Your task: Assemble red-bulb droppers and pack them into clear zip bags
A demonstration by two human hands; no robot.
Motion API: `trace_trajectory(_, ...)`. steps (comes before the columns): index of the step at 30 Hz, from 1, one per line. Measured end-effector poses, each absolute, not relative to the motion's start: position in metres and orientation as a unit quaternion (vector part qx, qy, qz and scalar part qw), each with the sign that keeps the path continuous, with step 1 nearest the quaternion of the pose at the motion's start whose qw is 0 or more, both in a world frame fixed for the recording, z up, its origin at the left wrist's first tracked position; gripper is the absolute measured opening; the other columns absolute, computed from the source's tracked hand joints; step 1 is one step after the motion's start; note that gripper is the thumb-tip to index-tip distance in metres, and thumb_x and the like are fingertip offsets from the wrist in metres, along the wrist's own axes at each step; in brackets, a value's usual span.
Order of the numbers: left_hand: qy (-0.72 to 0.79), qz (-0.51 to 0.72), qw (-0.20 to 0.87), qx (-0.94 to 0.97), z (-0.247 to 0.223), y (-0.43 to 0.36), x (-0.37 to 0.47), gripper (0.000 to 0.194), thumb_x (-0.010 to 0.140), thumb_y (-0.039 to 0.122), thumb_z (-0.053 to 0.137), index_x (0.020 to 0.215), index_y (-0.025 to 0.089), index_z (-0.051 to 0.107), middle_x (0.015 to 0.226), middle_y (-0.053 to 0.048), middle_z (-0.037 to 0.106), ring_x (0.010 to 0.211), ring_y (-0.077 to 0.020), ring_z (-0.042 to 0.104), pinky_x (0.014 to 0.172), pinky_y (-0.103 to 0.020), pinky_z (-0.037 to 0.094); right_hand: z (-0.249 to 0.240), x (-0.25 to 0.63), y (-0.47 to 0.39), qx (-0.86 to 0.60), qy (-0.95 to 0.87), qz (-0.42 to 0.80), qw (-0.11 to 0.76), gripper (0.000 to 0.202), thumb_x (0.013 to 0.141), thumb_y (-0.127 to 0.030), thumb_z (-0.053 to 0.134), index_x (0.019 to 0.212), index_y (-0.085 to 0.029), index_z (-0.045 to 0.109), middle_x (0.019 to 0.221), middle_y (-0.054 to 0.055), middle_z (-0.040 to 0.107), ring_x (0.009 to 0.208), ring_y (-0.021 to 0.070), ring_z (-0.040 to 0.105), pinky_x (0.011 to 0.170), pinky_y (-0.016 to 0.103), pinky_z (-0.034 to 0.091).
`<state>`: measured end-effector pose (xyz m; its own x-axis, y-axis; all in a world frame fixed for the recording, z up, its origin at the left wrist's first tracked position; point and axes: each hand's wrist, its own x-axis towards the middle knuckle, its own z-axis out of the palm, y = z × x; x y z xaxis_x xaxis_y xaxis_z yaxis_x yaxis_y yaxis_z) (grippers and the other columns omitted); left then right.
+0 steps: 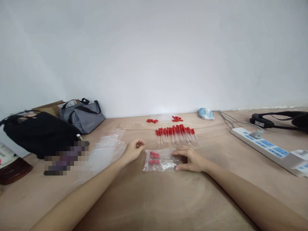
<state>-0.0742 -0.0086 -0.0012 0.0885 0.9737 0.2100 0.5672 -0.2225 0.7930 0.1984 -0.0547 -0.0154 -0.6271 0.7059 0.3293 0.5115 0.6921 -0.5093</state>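
A clear zip bag (164, 166) lies on the table in front of me, with several red-bulbed droppers (154, 155) inside, bulbs toward its left end. My right hand (189, 159) grips the bag's right end, thumb at the near edge and fingers at the far side. Just off the bag's upper left corner, my left hand (135, 149) has its fingers curled in, and nothing shows in them. Beyond the bag stretches a row of red-bulbed droppers (176, 132), tips toward me. Flat empty zip bags (106, 149) overlap left of my left hand.
Packed droppers (177, 119) lie near the wall. A tissue pack (206, 113) sits behind at right. A white power strip (262, 146) and a black strapped device (262, 122) are on the right. A striped bag (85, 117) and a black bag (43, 133) stand left.
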Motion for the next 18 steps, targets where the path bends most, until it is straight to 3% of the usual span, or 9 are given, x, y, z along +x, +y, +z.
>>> trace_trajectory(5, 0.58, 0.342, 0.245, 0.698, 0.004, 0.047, -0.036, 0.01, 0.062, 0.02, 0.062, 0.071, 0.015, 0.063, 0.069, -0.002, 0.064, 0.066, -0.0154, 0.058, 0.063, -0.023, 0.044, -0.014, 0.198, -0.056, -0.346, -0.879, 0.195, 0.262, 0.057, 0.064, -0.054, 0.063, 0.108, -0.018, 0.057, 0.101, 0.01, 0.06, 0.095, 0.0221, 0.053, 0.083, 0.037, 0.041)
trace_trajectory(8, 0.611, 0.329, 0.215, 0.688, 0.004, 0.072, -0.011, 0.017, 0.065, 0.03, 0.063, 0.072, 0.015, 0.064, 0.072, -0.004, 0.065, 0.07, -0.0174, 0.059, 0.063, -0.024, 0.043, -0.015, 0.198, -0.055, -0.344, -0.88, 0.198, 0.263, 0.057, 0.064, -0.054, 0.063, 0.108, -0.018, 0.057, 0.102, 0.009, 0.06, 0.095, 0.0222, 0.053, 0.083, 0.037, 0.041)
trace_trajectory(13, 0.661, 0.29, 0.17, 0.671, 0.004, 0.089, 0.013, 0.027, 0.055, 0.041, 0.07, 0.059, 0.016, 0.063, 0.068, -0.007, 0.066, 0.077, -0.0238, 0.061, 0.063, -0.026, 0.042, -0.016, 0.198, -0.053, -0.335, -0.883, 0.198, 0.262, 0.057, 0.064, -0.053, 0.063, 0.108, -0.018, 0.057, 0.1, 0.009, 0.061, 0.094, 0.0217, 0.053, 0.082, 0.036, 0.041)
trace_trajectory(18, 0.699, 0.258, 0.133, 0.654, 0.009, 0.092, 0.023, 0.032, 0.051, 0.036, 0.073, 0.074, 0.015, 0.065, 0.086, -0.013, 0.067, 0.091, -0.0293, 0.059, 0.068, -0.029, 0.042, -0.016, 0.198, -0.053, -0.341, -0.881, 0.195, 0.265, 0.057, 0.063, -0.054, 0.063, 0.107, -0.018, 0.058, 0.101, 0.009, 0.06, 0.095, 0.0223, 0.052, 0.082, 0.037, 0.041)
